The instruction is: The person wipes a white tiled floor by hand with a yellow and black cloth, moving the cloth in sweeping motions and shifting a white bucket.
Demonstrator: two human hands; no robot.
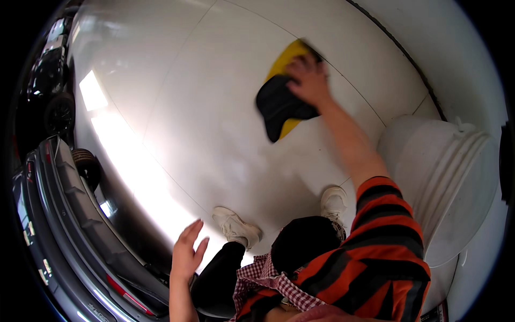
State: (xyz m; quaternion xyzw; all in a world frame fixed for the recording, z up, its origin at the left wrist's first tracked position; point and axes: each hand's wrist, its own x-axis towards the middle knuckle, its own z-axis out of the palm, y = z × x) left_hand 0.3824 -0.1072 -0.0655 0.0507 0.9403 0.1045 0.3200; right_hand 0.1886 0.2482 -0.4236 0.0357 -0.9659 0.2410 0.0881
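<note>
My right hand (310,78), reached out ahead of me and slightly blurred by motion, grips a yellow and black cloth (277,102). The cloth hangs in folds above the pale tiled floor (193,80), its black side partly turned over the yellow one. At the lower left my left hand (188,249) is raised with its fingers apart and nothing in it, between my leg and a dark grey car's rear bumper (88,225).
A large white plastic bucket with a lid (438,181) stands at the right by the wall (462,72). A black car (48,76) is at the upper left. My white shoes (237,227) are on the floor.
</note>
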